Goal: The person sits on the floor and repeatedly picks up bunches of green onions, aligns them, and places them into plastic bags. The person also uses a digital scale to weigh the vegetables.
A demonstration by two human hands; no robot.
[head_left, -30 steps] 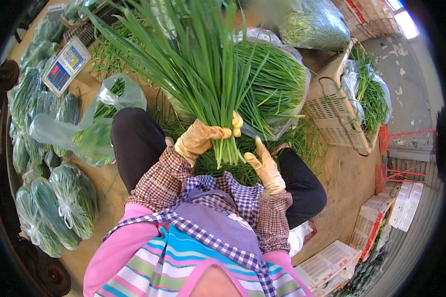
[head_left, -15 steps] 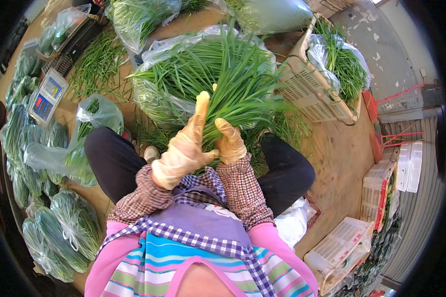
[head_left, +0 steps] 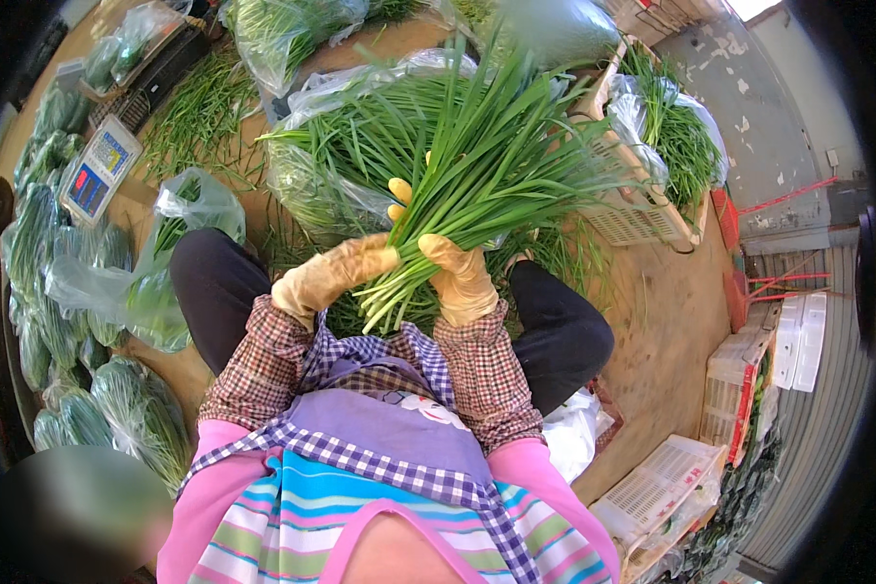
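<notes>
A bunch of garlic chives [head_left: 487, 185] lies slanted in front of me, pale stem ends toward my lap, leaves fanning up and right. My right hand [head_left: 457, 277], in a cream glove, is closed round it near the stems; yellow fingertips show on its far left side. My left hand [head_left: 333, 277], gloved alike, touches the stems from the left. Its fingers are slightly blurred and its thumb is hidden, so its grip is unclear. Behind the bunch stands a big clear plastic bag [head_left: 311, 190] filled with loose chives [head_left: 346, 131].
A plastic crate [head_left: 618, 209] holding more chives stands at the far right. At left are a scale [head_left: 100, 170], a green plastic bag [head_left: 170, 292] and several bagged vegetables [head_left: 136, 414]. Loose leaves [head_left: 190, 122] litter the floor. More crates [head_left: 657, 492] stand at lower right. A blurred patch covers the lower left.
My left hand has moved down and left, from over the bunch to beside its stems. The bunch now tilts more to the right, with its stem ends exposed. A blurred patch has appeared at lower left.
</notes>
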